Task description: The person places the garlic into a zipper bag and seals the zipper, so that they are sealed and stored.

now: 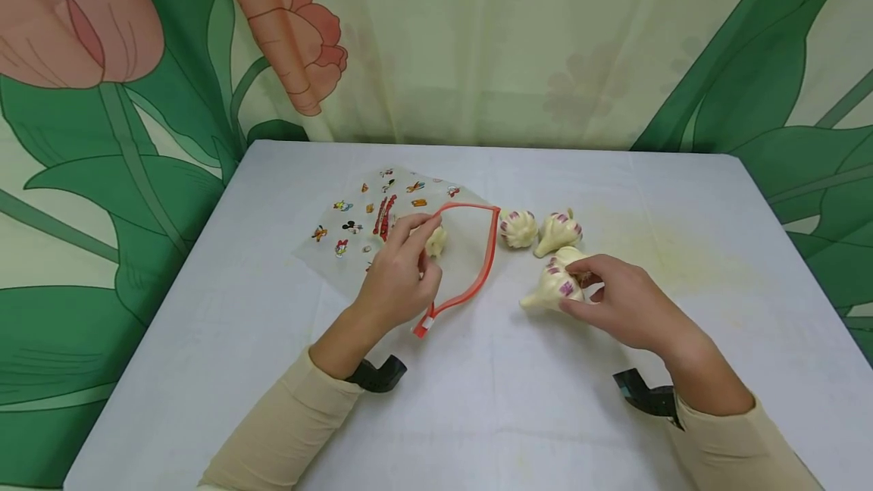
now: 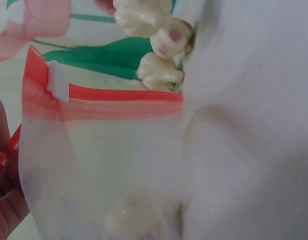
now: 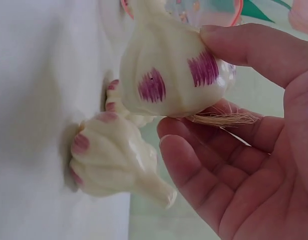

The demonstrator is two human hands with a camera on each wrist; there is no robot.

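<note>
My left hand (image 1: 402, 267) pinches the red rim of a clear zip bag (image 1: 344, 267) printed with small cartoon figures. The bag's mouth gapes to the right, with a white slider (image 2: 57, 81) at one end of the red zip. Inside lies a garlic bulb (image 2: 131, 217), partly hidden by my left hand in the head view. My right hand (image 1: 630, 301) holds another garlic bulb (image 3: 169, 75) between thumb and fingers, its stem toward the bag and its dry roots toward the palm. It is raised above the table, right of the bag's mouth.
Two more garlic bulbs, one round (image 1: 518, 229) and one with its stem showing (image 1: 561, 233), lie just right of the bag on a white-covered table (image 1: 477, 415). A printed curtain (image 1: 477, 44) hangs behind. Black wrist mounts (image 1: 382, 375) sit near both cuffs.
</note>
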